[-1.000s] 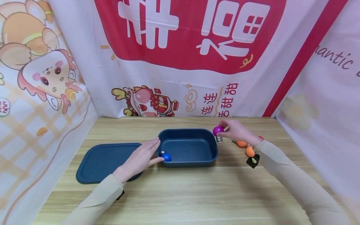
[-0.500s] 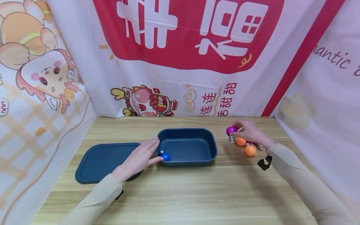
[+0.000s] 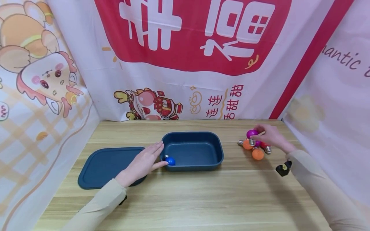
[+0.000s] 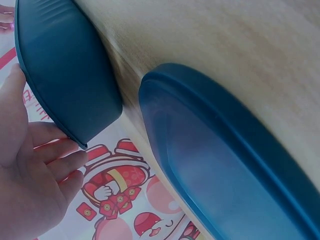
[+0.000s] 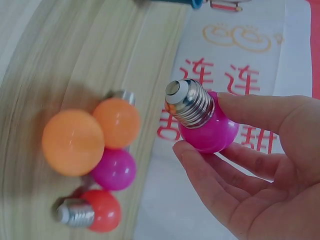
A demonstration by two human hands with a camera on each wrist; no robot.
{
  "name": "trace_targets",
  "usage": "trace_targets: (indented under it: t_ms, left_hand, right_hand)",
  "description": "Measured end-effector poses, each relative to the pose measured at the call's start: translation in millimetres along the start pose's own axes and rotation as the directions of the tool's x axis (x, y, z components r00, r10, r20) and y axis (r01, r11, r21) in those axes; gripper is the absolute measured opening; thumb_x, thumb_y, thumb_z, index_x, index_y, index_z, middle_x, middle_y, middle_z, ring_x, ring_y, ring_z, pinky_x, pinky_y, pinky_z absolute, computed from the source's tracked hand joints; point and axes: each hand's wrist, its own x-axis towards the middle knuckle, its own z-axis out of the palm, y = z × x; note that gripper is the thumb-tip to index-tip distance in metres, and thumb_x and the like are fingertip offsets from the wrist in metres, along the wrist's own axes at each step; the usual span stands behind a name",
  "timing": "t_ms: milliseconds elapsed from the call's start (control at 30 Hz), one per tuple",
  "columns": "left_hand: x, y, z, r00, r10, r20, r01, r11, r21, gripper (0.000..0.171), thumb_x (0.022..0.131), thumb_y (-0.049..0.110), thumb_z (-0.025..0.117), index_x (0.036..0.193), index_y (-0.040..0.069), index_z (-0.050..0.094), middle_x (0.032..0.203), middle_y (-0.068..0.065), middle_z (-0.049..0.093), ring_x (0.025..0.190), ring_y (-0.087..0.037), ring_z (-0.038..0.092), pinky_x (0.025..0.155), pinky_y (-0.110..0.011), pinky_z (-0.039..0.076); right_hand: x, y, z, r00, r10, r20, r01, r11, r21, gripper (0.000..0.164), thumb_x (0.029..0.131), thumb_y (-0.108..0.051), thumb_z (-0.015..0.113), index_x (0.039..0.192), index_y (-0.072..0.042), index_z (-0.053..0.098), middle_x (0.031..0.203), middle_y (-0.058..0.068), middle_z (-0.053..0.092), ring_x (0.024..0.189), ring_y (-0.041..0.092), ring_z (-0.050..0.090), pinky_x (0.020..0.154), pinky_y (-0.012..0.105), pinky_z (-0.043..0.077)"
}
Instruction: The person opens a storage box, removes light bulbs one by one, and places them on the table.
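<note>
My right hand [image 3: 268, 134] pinches a magenta light bulb [image 3: 252, 134] between thumb and fingers. In the right wrist view its silver screw base [image 5: 190, 102] points away from the palm. It is held over a small group of bulbs: two orange bulbs [image 5: 73, 142], another magenta bulb [image 5: 115, 169] and a red bulb [image 5: 104, 210]. My left hand [image 3: 143, 163] rests against the left end of a dark blue box [image 3: 192, 168], its fingers and thumb extended at the rim. Inside that box, in the near left corner, lies a blue bulb [image 3: 171, 161].
A dark blue lid [image 3: 107, 166] lies flat on the wooden table [image 3: 185, 199] left of the box, partly behind my left hand. Printed cloths [image 3: 185, 64] hang along the back and both sides of the table.
My right hand has moved right with the magenta bulb, from beside the box's right end to above the other bulbs. The left hand and the box have stayed where they were.
</note>
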Motion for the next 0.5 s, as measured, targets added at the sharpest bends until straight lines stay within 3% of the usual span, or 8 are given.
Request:
trace_targets:
  t_ms: [500]
  left_hand:
    - [-0.9, 2.8, -0.6, 1.000, -0.004, -0.014, 0.004, 1.000, -0.006, 0.076, 0.091, 0.051, 0.064, 0.144, -0.002, 0.048, 0.150, -0.020, 0.048, 0.139, -0.036, 0.049, 0.112, -0.051, 0.044]
  right_hand:
    - [-13, 52, -11, 0.998, 0.044, -0.044, -0.043, 0.999, 0.027, 0.055, 0.093, -0.034, 0.069, 0.121, 0.011, 0.058, 0.116, 0.035, 0.063, 0.103, 0.046, 0.062, 0.080, 0.050, 0.058]
